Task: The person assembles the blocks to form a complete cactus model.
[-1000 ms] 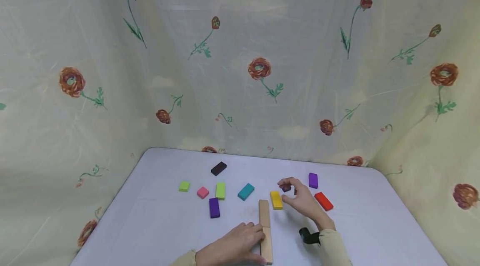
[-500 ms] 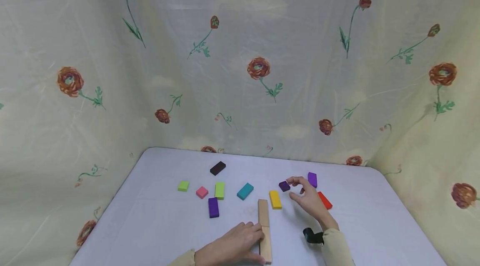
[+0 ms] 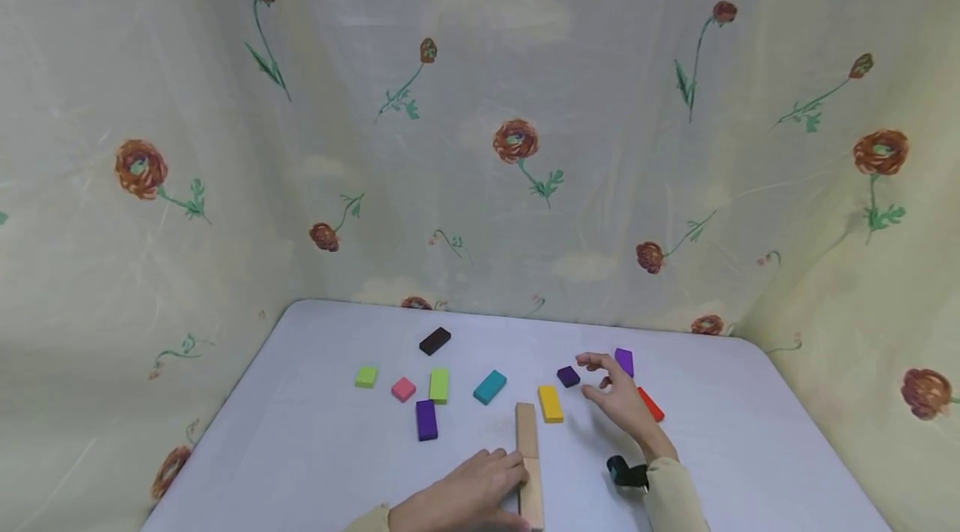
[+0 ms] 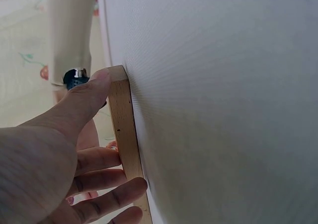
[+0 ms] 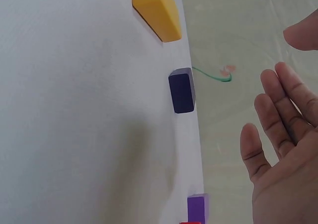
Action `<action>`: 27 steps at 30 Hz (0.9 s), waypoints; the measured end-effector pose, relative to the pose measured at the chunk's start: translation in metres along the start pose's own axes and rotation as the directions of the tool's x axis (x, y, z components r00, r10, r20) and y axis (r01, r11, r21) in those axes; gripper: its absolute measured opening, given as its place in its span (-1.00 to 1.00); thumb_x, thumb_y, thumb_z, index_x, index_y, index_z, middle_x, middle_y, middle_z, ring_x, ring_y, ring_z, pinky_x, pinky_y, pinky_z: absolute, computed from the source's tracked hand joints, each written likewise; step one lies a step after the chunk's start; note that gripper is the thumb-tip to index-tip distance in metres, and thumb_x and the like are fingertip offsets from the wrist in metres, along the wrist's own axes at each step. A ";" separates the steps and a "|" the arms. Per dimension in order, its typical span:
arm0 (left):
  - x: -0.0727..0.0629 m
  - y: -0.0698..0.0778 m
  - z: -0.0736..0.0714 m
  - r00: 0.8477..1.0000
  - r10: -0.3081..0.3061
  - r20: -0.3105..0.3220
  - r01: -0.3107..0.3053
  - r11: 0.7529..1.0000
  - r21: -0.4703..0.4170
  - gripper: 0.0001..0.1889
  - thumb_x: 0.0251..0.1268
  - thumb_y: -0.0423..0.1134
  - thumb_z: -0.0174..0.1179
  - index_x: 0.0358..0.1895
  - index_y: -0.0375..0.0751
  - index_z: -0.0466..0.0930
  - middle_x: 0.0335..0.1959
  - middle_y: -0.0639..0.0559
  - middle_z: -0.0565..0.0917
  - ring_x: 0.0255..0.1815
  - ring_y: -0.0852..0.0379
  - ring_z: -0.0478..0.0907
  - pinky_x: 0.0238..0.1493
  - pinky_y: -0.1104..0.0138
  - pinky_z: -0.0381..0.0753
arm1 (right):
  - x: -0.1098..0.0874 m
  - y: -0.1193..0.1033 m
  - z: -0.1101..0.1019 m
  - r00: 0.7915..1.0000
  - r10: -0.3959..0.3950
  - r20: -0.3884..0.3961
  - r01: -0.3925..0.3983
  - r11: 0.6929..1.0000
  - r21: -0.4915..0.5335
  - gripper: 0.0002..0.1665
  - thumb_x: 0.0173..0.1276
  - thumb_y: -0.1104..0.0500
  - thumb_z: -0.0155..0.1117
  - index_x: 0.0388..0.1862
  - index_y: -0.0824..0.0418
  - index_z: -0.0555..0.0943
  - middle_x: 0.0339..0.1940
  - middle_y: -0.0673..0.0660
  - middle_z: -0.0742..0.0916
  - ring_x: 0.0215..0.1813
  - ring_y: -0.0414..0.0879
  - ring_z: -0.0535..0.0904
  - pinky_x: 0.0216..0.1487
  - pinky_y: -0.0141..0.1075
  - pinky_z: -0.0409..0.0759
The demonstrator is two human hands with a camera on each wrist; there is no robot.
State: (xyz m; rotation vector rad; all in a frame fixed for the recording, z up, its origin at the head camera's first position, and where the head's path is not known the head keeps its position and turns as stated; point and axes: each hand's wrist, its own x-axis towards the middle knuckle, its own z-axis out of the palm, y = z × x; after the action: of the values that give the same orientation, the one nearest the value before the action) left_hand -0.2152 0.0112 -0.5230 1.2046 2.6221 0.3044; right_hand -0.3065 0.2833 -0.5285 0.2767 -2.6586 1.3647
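Note:
Two plain wooden blocks stand end to end on the white table. My left hand holds the near wooden block, with its thumb at the near end and fingertips along the left side; the left wrist view shows this wooden block close up. The far wooden block meets it at its other end. My right hand hovers with relaxed, parted fingers holding nothing, just right of a small dark purple block. A yellow block lies left of that hand.
A violet block and a red block lie beside the right hand, partly covered. Teal, green, pink, purple and black blocks lie further left. A flowered curtain surrounds the table.
My right hand has let go of the small dark purple block and drawn slightly right, leaving it on the table. The left hand stays on the near wooden block.

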 end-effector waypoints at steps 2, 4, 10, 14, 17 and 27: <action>0.000 0.000 0.000 1.000 -0.003 0.004 0.003 1.000 -0.008 -0.42 0.10 0.32 0.19 0.10 0.06 0.56 -0.12 0.28 0.54 -0.30 0.37 0.32 -0.16 0.45 0.46 | 0.002 0.000 0.001 1.000 0.003 -0.001 -0.003 1.000 -0.002 -0.50 0.28 0.32 0.25 0.20 0.12 0.45 0.15 0.12 0.59 0.20 0.07 0.39 0.06 -0.19 0.39; 0.001 0.000 0.000 1.000 -0.007 0.008 0.007 1.000 -0.017 -0.42 0.09 0.31 0.20 0.10 0.06 0.57 -0.13 0.28 0.54 -0.30 0.37 0.32 -0.16 0.45 0.46 | 0.003 0.001 0.001 1.000 0.018 0.005 -0.018 1.000 -0.001 -0.49 0.29 0.32 0.24 0.22 0.11 0.44 0.18 0.12 0.57 0.22 0.06 0.38 0.07 -0.19 0.39; 0.002 0.000 0.001 1.000 -0.013 0.011 0.013 1.000 -0.015 -0.40 0.07 0.32 0.21 0.11 0.06 0.56 -0.14 0.30 0.54 -0.29 0.37 0.32 -0.16 0.44 0.46 | 0.008 0.007 0.004 0.996 0.083 0.033 -0.083 0.997 0.005 -0.49 0.32 0.30 0.21 0.24 0.09 0.43 0.22 0.11 0.55 0.26 0.02 0.36 0.13 -0.15 0.37; 0.002 -0.001 0.001 1.000 -0.010 0.010 0.010 1.000 -0.017 -0.41 0.08 0.32 0.20 0.10 0.06 0.57 -0.14 0.30 0.54 -0.29 0.37 0.32 -0.16 0.44 0.46 | 0.014 0.014 0.006 0.993 0.115 0.038 -0.115 0.993 0.008 -0.50 0.34 0.28 0.19 0.25 0.09 0.43 0.23 0.10 0.56 0.27 0.01 0.36 0.19 -0.12 0.34; 0.001 -0.002 0.001 1.000 -0.001 0.004 0.001 1.000 -0.007 -0.42 0.09 0.33 0.20 0.09 0.06 0.57 -0.14 0.30 0.53 -0.29 0.37 0.31 -0.18 0.45 0.45 | 0.018 0.017 0.007 0.988 0.145 0.047 -0.146 0.989 0.019 -0.50 0.35 0.25 0.18 0.27 0.09 0.42 0.25 0.10 0.55 0.30 0.02 0.35 0.24 -0.08 0.33; 0.001 -0.001 0.000 1.000 -0.010 0.011 0.010 1.000 -0.014 -0.43 0.09 0.32 0.21 0.09 0.07 0.57 -0.15 0.31 0.53 -0.29 0.37 0.31 -0.18 0.45 0.44 | 0.026 0.024 0.010 0.974 0.199 0.106 -0.205 0.977 0.052 -0.45 0.36 0.20 0.20 0.33 0.11 0.39 0.33 0.15 0.50 0.36 0.08 0.30 0.31 0.03 0.33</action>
State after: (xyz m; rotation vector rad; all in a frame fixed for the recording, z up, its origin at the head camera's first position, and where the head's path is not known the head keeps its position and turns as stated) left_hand -0.2165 0.0115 -0.5238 1.1853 2.6112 0.3134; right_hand -0.3379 0.2864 -0.5480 0.0845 -2.7953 1.5330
